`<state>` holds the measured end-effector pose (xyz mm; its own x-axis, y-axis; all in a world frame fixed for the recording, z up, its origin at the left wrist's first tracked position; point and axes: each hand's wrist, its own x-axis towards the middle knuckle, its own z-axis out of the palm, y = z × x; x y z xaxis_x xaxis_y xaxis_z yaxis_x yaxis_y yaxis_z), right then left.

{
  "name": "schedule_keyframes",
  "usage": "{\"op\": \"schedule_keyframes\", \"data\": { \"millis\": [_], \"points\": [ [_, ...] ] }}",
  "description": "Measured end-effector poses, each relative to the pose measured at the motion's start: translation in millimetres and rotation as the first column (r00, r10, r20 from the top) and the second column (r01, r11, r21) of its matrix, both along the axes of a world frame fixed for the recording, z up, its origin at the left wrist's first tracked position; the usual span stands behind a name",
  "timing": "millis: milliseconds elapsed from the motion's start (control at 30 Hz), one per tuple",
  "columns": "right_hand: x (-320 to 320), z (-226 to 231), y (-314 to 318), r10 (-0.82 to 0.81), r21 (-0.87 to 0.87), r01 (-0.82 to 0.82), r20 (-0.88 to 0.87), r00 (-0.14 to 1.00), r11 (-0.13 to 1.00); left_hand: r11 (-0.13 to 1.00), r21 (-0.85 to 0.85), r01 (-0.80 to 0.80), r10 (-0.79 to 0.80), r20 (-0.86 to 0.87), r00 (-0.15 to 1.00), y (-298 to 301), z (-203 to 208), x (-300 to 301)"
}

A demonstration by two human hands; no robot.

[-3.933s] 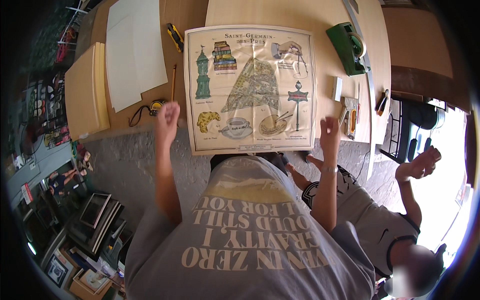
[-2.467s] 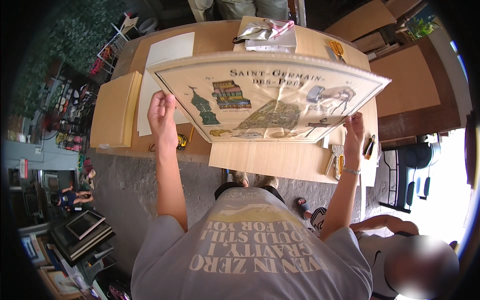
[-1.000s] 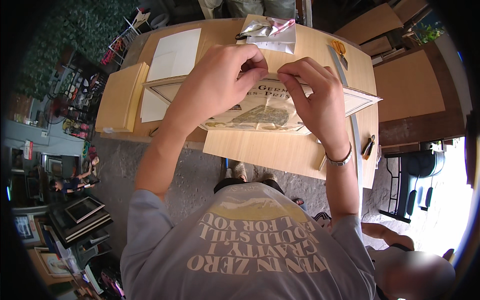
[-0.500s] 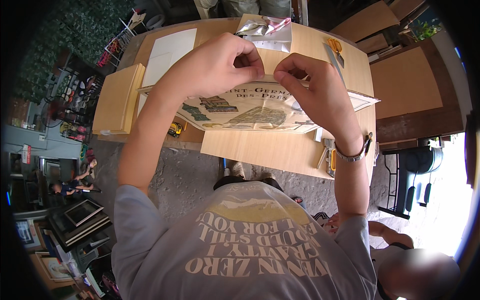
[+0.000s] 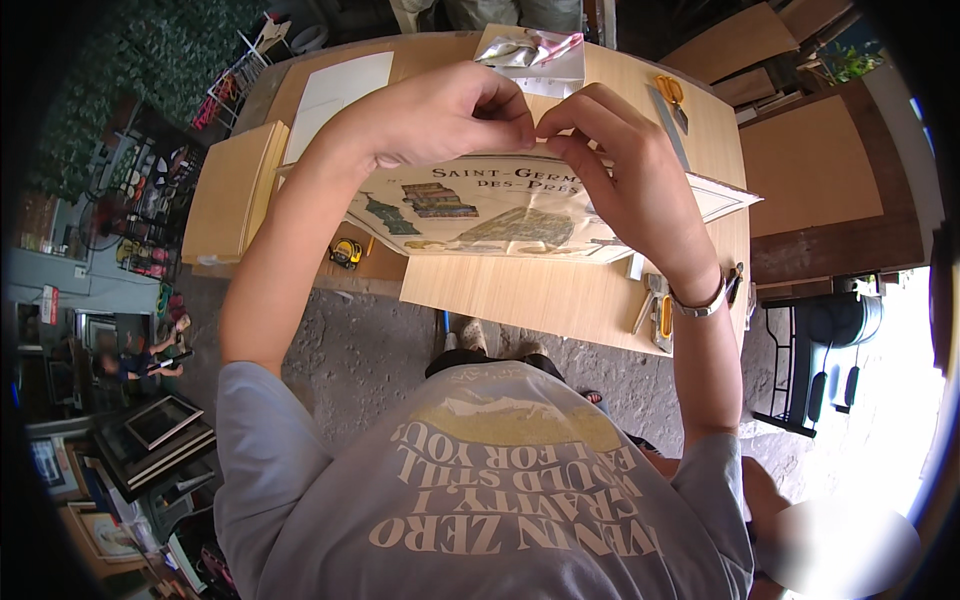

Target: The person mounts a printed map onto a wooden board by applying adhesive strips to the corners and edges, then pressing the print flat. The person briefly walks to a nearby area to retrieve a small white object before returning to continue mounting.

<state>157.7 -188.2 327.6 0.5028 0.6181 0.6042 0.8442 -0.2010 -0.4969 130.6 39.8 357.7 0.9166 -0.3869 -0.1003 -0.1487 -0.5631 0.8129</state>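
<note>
We have the left hand and right hand, fingertips bunched close together, at the top edge of the illustrated poster; can't tell what they pinch. Poster tilted over surface, toward its near edge.

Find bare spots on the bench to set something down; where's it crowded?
Bare: pale board strip between printed sheet and near edge, left of the tools; also a patch between white box and orange-handled scissors. Crowded: near right corner, with yellow tool and pliers.
</note>
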Motion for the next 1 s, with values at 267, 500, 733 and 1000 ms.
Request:
{"op": "schedule_keyframes", "data": {
  "millis": [267,500,733,1000],
  "points": [
    [-5.2,-10.8,-0.1,-0.071,0.022,0.069,0.135,0.988,0.997,0.998,0.000,0.060,-0.059,0.208,0.976,2.8,-8.3,-0.3],
    [-3.5,-13.7,0.2,-0.082,0.020,0.081,0.036,0.996,0.996,0.993,0.121,-0.013,-0.037,0.402,0.915,-1.4,-6.9,-10.8],
    [-4.8,-15.3,-1.9,-0.050,0.046,0.050,0.003,0.999,0.998,0.957,0.159,-0.243,0.068,0.691,0.719,-25.6,-16.2,-41.4],
    [-8.4,-12.8,-3.3,-0.066,0.051,0.065,0.010,0.998,0.997,0.952,0.102,-0.288,0.135,0.705,0.696,-31.1,-27.4,-45.2]
  ]
}}
